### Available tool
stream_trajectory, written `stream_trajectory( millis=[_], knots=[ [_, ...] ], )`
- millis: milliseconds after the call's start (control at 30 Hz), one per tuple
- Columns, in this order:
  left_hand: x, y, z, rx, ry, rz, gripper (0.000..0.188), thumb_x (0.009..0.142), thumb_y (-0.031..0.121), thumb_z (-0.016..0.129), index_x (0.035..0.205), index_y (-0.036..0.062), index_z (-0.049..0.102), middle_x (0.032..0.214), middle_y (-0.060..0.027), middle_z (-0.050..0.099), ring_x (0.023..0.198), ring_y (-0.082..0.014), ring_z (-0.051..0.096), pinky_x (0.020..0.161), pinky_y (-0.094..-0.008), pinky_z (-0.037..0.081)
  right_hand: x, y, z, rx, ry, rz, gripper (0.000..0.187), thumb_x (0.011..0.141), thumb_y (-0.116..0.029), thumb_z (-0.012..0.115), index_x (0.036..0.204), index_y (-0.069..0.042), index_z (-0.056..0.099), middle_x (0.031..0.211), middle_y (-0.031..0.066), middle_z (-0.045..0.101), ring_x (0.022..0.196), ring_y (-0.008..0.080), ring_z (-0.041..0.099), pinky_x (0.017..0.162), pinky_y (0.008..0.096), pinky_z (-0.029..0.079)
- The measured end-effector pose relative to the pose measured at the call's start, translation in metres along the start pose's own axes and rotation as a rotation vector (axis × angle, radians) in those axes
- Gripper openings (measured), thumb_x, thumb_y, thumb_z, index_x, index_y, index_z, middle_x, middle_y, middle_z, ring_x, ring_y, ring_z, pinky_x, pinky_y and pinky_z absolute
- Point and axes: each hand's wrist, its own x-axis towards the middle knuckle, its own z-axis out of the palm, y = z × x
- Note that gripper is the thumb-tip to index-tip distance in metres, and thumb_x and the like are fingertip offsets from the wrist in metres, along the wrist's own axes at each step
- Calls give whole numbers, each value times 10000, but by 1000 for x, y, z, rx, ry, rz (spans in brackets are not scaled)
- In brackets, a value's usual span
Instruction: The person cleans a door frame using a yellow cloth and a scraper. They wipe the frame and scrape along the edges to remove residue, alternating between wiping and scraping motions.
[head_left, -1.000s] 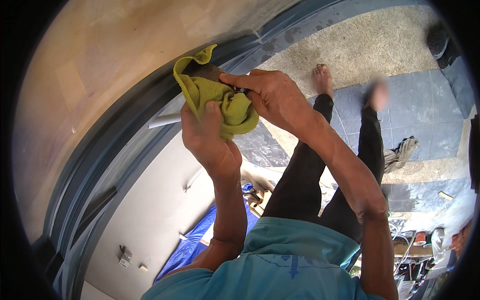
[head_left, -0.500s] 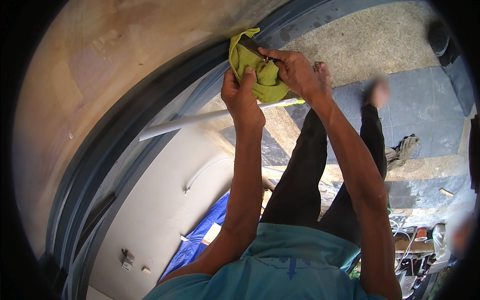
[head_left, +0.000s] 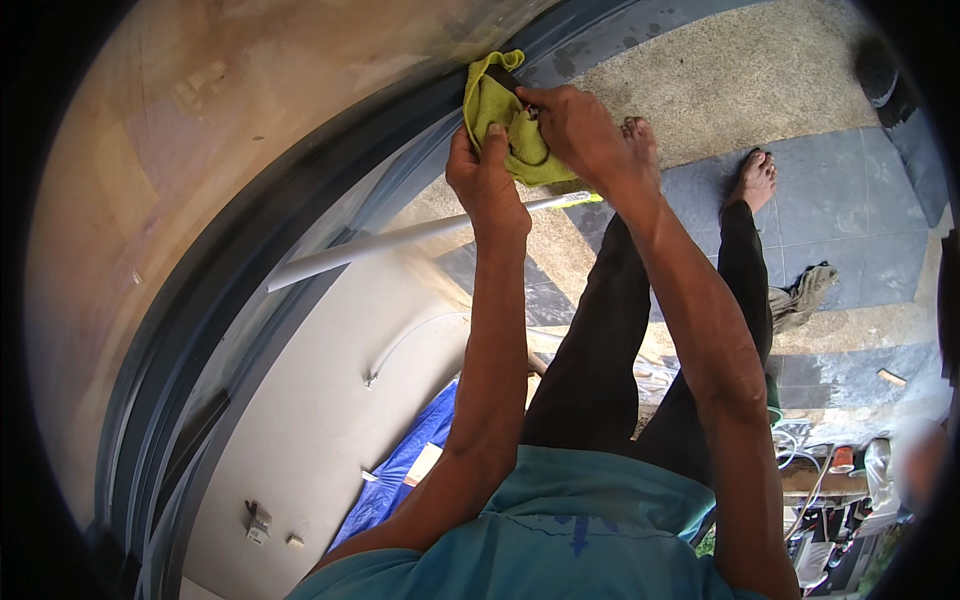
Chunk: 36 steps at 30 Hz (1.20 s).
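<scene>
Both my hands are raised in front of the dark window frame, working on a yellow-green cloth [head_left: 492,105]. My left hand [head_left: 487,185] is closed on the near left side of the cloth, thumb pressed on top. A dark flat piece [head_left: 504,78] shows inside the cloth's upper fold; its kind is unclear. My right hand [head_left: 580,130] is closed at its near end, with the index finger stretched along it. Most of what the right fingers grip is hidden. Below the cloth, a white pole [head_left: 370,243] with a bright green end lies slanted behind my left wrist.
The dark frame [head_left: 300,175] curves along a large pane [head_left: 190,130] on the left. A crumpled grey rag [head_left: 803,297] lies on the tiled floor [head_left: 840,220] beside my legs. A blue sheet [head_left: 400,470] is at lower left, a cluttered shelf [head_left: 815,482] at lower right.
The cloth has shifted slightly up, and my right hand has turned over it, so less of the dark piece shows. The white pole sits slightly lower left in view.
</scene>
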Motion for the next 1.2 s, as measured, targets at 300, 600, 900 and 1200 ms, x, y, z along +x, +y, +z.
stream_trajectory(
  millis=[300,600,900,1200],
  knots=[
    [-15,-1,-5,125,-60,-79,288,974,59,594,1233,-62,621,1109,-105,674,977,-139,643,894,-300,529,-30,31,18,538,-106,170,463,900,-26,468,1303,-49,696,1043,257,725,914,317,727,857,375,556],
    [-9,15,10,295,-200,74,355,981,59,604,1320,-46,620,1176,-104,677,1044,-140,635,938,-292,509,-18,32,31,903,23,43,505,928,86,388,1338,-13,667,998,98,724,872,121,658,825,259,536],
    [-2,4,0,407,-207,126,382,969,27,587,1343,-45,621,1183,-115,683,1045,-152,643,947,-295,511,-18,38,61,796,84,40,433,1005,76,407,1368,11,634,1091,71,715,932,77,637,840,217,523],
    [2,5,-5,484,-229,149,387,976,34,574,1353,-50,609,1187,-130,679,1059,-162,643,954,-308,507,-24,28,62,906,129,71,480,928,129,428,1338,16,652,1048,145,750,944,170,699,882,279,538]
  ],
)
